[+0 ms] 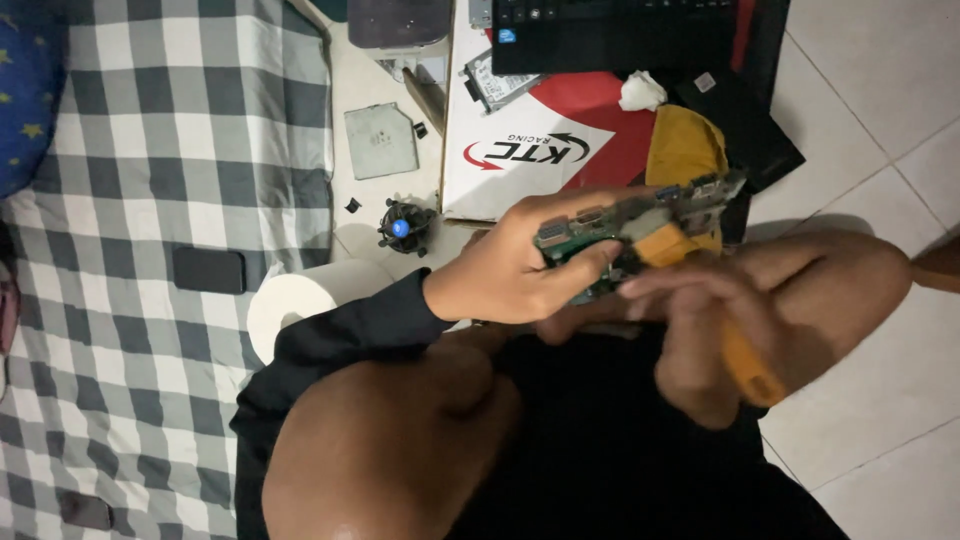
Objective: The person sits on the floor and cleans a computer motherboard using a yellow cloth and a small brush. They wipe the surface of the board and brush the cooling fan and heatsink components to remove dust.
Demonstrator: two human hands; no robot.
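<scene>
At centre right of the frame, the left hand [505, 275] pinches the green circuit board [630, 232] by its edge while the right hand [720, 330] clasps an orange-handled tool [735, 345] against it; a slip could gouge components.

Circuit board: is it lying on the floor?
No, the circuit board is held up between the left hand and right hand.

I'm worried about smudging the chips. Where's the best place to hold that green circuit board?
By its bare left edge, roughly as the left hand does now: thumb along the near rim, fingers behind. The circuit board is thin, flat and tilted, with connectors crowding its far right end, where the right hand works an orange tool.
</scene>
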